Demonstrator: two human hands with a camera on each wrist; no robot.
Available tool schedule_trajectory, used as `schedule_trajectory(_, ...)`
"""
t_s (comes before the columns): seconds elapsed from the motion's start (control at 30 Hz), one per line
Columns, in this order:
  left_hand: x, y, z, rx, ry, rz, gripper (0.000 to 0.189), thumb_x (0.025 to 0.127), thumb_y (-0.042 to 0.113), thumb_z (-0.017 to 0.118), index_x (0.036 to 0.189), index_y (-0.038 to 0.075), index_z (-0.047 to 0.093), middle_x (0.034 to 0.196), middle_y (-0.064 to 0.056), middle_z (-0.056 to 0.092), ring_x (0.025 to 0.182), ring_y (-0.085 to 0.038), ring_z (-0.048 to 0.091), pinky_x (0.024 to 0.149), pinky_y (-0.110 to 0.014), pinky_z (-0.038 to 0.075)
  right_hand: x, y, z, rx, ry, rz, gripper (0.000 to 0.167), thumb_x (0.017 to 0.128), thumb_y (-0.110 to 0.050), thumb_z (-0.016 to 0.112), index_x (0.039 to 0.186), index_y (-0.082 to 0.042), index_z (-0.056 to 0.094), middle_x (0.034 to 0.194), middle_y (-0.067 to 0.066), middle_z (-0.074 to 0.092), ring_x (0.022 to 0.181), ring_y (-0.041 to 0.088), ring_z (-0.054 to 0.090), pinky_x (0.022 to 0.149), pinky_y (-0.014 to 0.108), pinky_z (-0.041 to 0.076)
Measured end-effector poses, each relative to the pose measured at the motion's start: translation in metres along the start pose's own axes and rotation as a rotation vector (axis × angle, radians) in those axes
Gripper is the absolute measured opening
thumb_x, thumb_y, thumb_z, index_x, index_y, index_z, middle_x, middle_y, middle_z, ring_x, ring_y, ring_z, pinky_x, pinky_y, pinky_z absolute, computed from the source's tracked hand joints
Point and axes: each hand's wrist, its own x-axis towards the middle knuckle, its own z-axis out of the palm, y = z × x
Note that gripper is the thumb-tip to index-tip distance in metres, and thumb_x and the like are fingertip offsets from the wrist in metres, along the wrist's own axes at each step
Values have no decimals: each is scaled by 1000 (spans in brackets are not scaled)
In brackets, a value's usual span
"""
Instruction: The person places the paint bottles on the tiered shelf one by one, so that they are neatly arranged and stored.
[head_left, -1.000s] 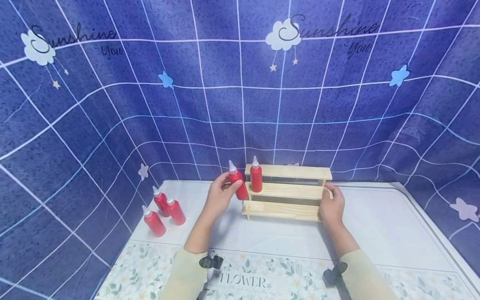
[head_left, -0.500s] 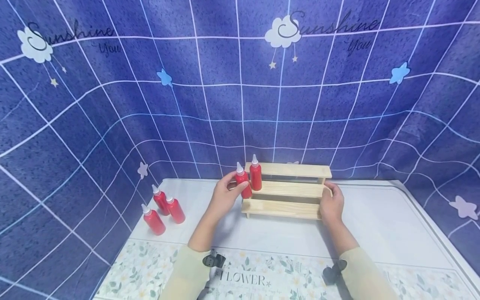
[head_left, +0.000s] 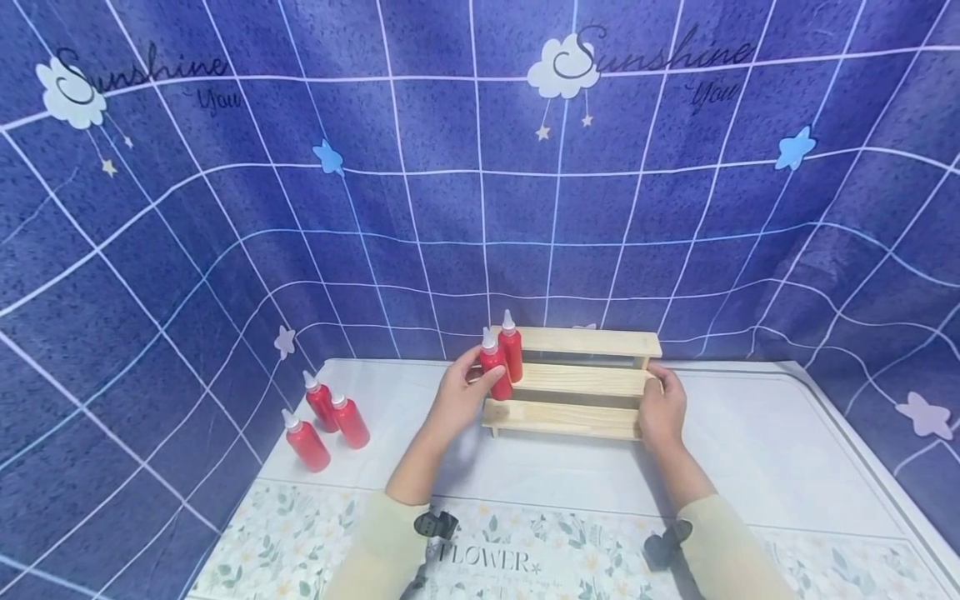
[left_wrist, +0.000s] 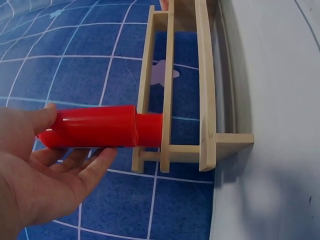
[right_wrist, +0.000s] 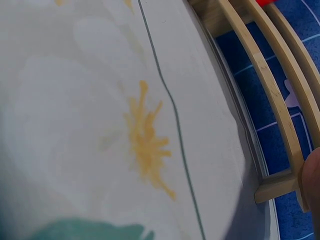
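Note:
A red squeeze bottle (head_left: 496,381) with a white pointed cap is held between the thumb and fingers of my left hand (head_left: 456,400). It is upright over the left end of a three-tier wooden stand (head_left: 585,380), its base close above the lowest step. Just behind it, a second red squeeze bottle (head_left: 513,350) stands at the left end of the middle step, partly covered. In the left wrist view the held bottle (left_wrist: 95,127) overlaps the standing one (left_wrist: 150,130). My right hand (head_left: 663,408) grips the stand's right end; only its edge (right_wrist: 312,187) shows in the right wrist view.
Several more red squeeze bottles (head_left: 307,443) stand grouped at the left of the white table (head_left: 780,450). A floral strip (head_left: 607,550) with lettering runs along the front. Blue gridded cloth (head_left: 420,208) hangs behind and at the sides.
My left hand has moved right with its bottle, from beside the stand to over its left end, and the bottle now overlaps the standing one. My right hand has stayed on the stand.

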Motion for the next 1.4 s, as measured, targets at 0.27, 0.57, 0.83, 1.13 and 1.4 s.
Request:
schedule_trajectory(0.27,1,-5,10,-18,-26,-5,54,100,22,73,149,6,57,135,-21,69,126,-38,68,103,-48,61,-1,-2,-1,4,-2,9,44,103,-6,36,138,3,60,144,20,63,125,23,56,99,18,41)
schedule_trajectory(0.57,3,-2,21,-43,-58,-5,51,99,20,75,147,8,60,133,-22,70,126,-39,69,102,-47,62,1,-4,-2,-12,-7,21,44,102,-6,36,139,3,59,147,21,60,137,32,55,122,46,41)
schedule_trajectory(0.83,2,-4,28,-44,-61,6,53,98,16,76,147,6,60,136,-22,69,131,-40,66,108,-47,59,1,-1,-1,-10,0,12,42,102,-6,37,136,2,60,145,21,63,129,28,57,107,28,44)
schedule_trajectory(1.13,0,-8,34,-53,-74,43,55,97,13,77,147,2,58,140,-24,66,135,-41,64,114,-49,54,2,2,-1,-22,-3,-1,42,103,-8,37,137,2,60,144,21,63,132,30,57,111,33,44)
schedule_trajectory(1.4,1,-8,44,-75,-94,42,57,95,5,76,148,-2,56,147,-28,60,140,-41,60,115,-44,53,1,0,-2,-28,-23,-2,43,104,-8,36,138,2,59,145,22,62,134,33,57,116,42,43)
